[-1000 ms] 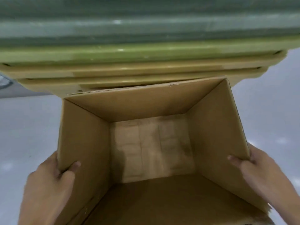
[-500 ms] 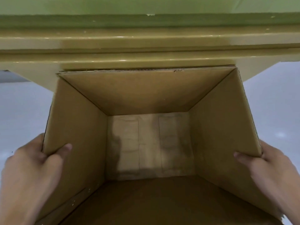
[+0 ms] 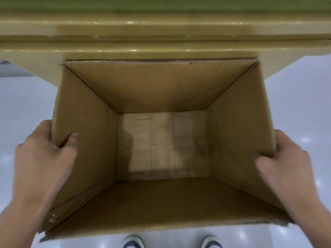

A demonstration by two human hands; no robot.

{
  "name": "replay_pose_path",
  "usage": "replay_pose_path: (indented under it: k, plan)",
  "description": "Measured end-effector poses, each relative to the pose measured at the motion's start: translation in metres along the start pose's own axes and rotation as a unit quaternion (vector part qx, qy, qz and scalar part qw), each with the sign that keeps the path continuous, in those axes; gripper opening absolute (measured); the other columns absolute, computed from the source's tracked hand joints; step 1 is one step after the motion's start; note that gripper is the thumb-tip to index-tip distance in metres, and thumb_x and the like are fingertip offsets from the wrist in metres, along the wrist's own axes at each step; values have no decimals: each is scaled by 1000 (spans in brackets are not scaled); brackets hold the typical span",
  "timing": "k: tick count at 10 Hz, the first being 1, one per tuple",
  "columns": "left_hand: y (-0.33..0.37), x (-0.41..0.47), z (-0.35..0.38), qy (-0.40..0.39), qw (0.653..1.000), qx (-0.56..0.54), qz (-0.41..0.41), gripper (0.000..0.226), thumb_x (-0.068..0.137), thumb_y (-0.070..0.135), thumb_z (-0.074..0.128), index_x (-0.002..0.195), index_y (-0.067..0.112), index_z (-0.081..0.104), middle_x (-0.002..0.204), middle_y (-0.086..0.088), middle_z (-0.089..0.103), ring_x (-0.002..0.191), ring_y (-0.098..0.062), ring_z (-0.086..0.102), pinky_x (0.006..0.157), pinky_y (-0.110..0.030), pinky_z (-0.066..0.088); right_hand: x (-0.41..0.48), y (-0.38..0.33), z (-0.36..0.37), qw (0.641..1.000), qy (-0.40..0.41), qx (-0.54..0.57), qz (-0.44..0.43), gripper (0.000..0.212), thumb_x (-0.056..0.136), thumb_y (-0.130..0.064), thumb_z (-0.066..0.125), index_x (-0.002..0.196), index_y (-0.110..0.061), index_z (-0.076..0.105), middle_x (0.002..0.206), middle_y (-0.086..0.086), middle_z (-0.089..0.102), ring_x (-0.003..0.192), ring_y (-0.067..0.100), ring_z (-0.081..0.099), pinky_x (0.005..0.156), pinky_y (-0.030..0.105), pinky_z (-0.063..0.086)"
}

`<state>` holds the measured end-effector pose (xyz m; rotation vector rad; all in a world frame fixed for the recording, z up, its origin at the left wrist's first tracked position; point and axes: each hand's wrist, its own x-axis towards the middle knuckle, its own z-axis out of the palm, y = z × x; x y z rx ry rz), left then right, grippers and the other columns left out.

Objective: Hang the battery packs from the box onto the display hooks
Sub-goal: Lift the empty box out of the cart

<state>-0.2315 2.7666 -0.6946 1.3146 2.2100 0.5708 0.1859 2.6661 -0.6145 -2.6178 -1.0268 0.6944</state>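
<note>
You are holding the box (image 3: 161, 90) centre frame, left hand (image 3: 44, 154) gripping its left wall, right hand (image 3: 281, 167) its right, equally near; nothing is showing inside.

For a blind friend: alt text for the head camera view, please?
A left hand and right hand grip the side walls of an open cardboard box, seen from above, nothing visible inside. Its far edge is by an olive-green ledge; two shoes show below on pale floor.
</note>
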Motion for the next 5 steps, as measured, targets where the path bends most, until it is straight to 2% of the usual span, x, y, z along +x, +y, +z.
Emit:
replay_pose_path:
  k: [1,2,3,4,5]
  plan:
    - [48,-39,-10,-12,998,51,42,37,94,31,69,128,34,55,104,-7,72,91,-37,66,82,-46,56,-6,0,-2,1000,-22,-8,-4,26,88,-10,65,112,-15,56,87,18,69,75,37,57,66,40,45]
    - [82,-87,-34,-65,994,58,59,61,95,24,67,149,15,40,140,-20,59,123,-45,58,104,-54,49,-27,-4,-14,997,-79,15,11,46,97,-24,62,137,-13,44,116,17,68,102,40,64,82,41,50]
    - [90,-108,-47,-107,988,100,52,69,96,24,67,155,7,34,157,-22,42,137,-46,46,113,-56,41,-48,-15,-30,994,-105,-4,-4,59,99,-32,60,149,-13,36,142,14,56,126,37,57,101,42,46]
    - [119,-156,-85,-149,972,143,113,62,98,21,65,153,4,43,163,-19,35,145,-42,38,118,-53,36,-92,-43,-70,985,-143,-50,-78,65,104,-39,49,160,-16,25,166,5,30,149,27,35,118,38,32]
    - [147,-178,-113,-155,969,139,135,58,97,22,64,151,5,48,162,-20,37,146,-42,37,118,-56,35,-115,-66,-102,977,-146,-76,-138,63,106,-45,42,161,-20,25,168,0,26,152,22,29,122,37,29]
